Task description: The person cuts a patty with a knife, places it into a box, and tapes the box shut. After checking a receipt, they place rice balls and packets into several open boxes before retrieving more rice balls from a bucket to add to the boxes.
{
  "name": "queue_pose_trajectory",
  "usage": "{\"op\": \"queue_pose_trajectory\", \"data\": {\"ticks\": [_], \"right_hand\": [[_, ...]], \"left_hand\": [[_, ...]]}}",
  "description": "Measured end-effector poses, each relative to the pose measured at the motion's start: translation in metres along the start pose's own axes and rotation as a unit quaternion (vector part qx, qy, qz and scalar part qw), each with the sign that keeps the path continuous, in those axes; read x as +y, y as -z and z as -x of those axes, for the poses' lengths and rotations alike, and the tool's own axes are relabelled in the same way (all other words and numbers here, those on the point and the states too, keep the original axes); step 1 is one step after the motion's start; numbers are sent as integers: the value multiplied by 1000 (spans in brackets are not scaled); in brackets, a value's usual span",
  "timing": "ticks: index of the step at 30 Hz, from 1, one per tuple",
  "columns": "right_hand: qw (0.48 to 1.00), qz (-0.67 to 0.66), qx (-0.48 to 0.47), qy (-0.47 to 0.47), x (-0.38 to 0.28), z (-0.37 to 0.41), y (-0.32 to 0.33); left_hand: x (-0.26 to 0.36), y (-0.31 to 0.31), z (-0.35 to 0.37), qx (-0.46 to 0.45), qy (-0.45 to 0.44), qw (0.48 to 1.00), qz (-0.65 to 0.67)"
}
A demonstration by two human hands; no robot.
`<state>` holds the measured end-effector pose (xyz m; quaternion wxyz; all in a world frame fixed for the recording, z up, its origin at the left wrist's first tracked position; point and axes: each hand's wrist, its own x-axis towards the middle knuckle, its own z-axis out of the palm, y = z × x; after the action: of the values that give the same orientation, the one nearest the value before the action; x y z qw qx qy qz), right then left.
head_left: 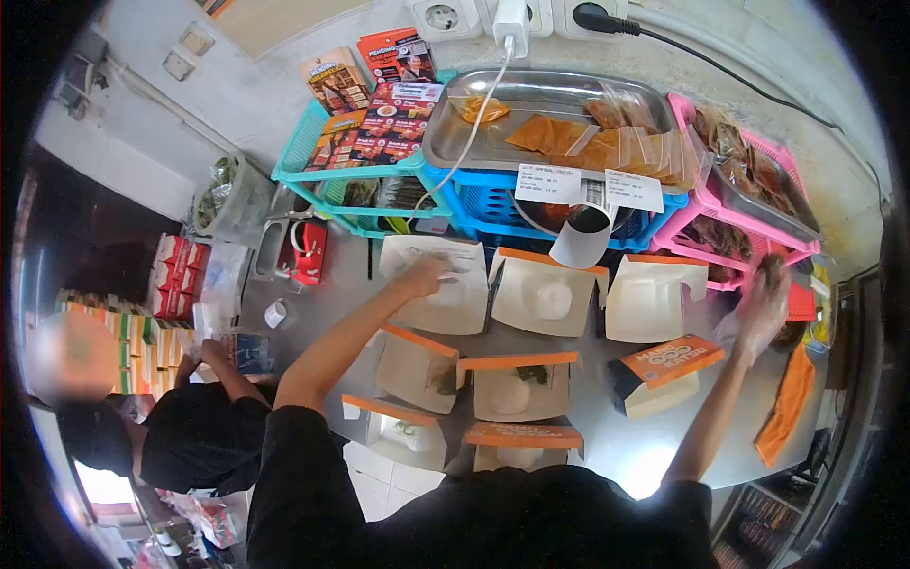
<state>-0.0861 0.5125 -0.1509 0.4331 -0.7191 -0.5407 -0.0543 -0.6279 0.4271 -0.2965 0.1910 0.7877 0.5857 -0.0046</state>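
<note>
My left hand [426, 276] reaches over an open cardboard food box [455, 311] at the left of the back row, its fingers curled together at the box's inner wall. My right hand [761, 311], smeared by motion and apparently in a clear plastic glove, is raised beside the lower pink basket [706, 235]; a brownish shape shows at its fingertips, and I cannot tell whether it is held. Between the hands stand an open box with a white rice mound [554, 302] and another open box [645, 302]. A closed orange-topped box [668, 363] lies nearer me.
Several open boxes [523, 391] with food stand close to my body. Behind are a metal tray [453, 142] of orange sachets, blue [483, 213] and turquoise [327, 174] baskets, and a white cable. An orange cloth [787, 403] lies right. A person [204, 431] works at left.
</note>
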Motion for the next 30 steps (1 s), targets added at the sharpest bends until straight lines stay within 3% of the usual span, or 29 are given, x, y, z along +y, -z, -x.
{"op": "queue_pose_trajectory", "data": {"ticks": [1, 2, 3, 4, 5, 6, 7, 8, 9, 10, 11, 12, 14, 16, 18, 20, 21, 22, 24, 25, 27, 28, 29, 30], "right_hand": [[988, -137, -65, -33, -9, 21, 15], [952, -269, -128, -66, -17, 40, 24], [894, -410, -177, -41, -25, 59, 20], [924, -247, -289, 34, -38, 68, 20], [895, -160, -376, 180, -63, 76, 17], [826, -60, -552, 96, -118, 74, 24], [770, -132, -621, 63, -150, 76, 26], [781, -245, -522, 241, -100, 114, -58], [767, -254, -417, 417, -98, 128, -104], [753, -32, -420, 506, -96, 142, -131], [689, 178, -481, 511, -110, 151, -136], [755, 40, -456, 470, -115, 150, -124], [736, 29, -450, 504, -90, 166, -141], [717, 55, -524, 456, -95, 156, -118], [824, -125, -393, 389, -74, 153, -84], [861, -94, -457, 201, -75, 87, 4], [903, -91, -356, 221, -29, 76, -6], [895, 18, -431, 111, -2, 51, -1], [831, 293, -462, 94, 17, 9, 3], [831, 293, -464, 94, 51, -1, -12], [840, 188, -366, 354, 131, -5, -80], [841, 182, -366, 355, 142, -2, -114], [906, -131, -346, 205, 146, 0, -147], [856, -431, -284, 28, 144, 1, -170]], "left_hand": [[-1, -1, -2, 3, -5, 1000, 5], [-1, -2, -4, 0, -19, 1000, 9], [-2, -4, -4, -5, -33, 999, 12], [-6, -9, -5, -7, -41, 999, 14], [-12, -16, -10, -39, -22, 999, 28], [-16, -18, -15, -70, -5, 997, 40], [-13, -16, -16, -77, 8, 997, -14], [-9, -15, -17, -80, 15, 994, -70], [-11, -17, -17, -67, -4, 996, -66], [-17, -25, -16, -56, -25, 996, -60], [-21, -32, -16, -52, -29, 995, -83], [-8, -16, -10, -71, -39, 993, -84], [-1, -8, -1, -42, -63, 997, -9], [8, 1, 10, -49, -21, 996, 67], [10, 1, 15, -64, 12, 993, 95], [20, 10, 23, -113, 27, 992, 45], [23, 12, 23, -121, 24, 991, 48], [26, 14, 24, -96, 24, 992, 74], [25, 10, 24, -24, -5, 996, 81], [30, 14, 25, -26, -4, 996, 80], [41, 33, 29, -29, 13, 997, 68], [35, 31, 33, -32, 26, 998, 45], [41, 37, 36, -30, 31, 998, 39], [53, 49, 39, -43, 39, 998, 25]]}}
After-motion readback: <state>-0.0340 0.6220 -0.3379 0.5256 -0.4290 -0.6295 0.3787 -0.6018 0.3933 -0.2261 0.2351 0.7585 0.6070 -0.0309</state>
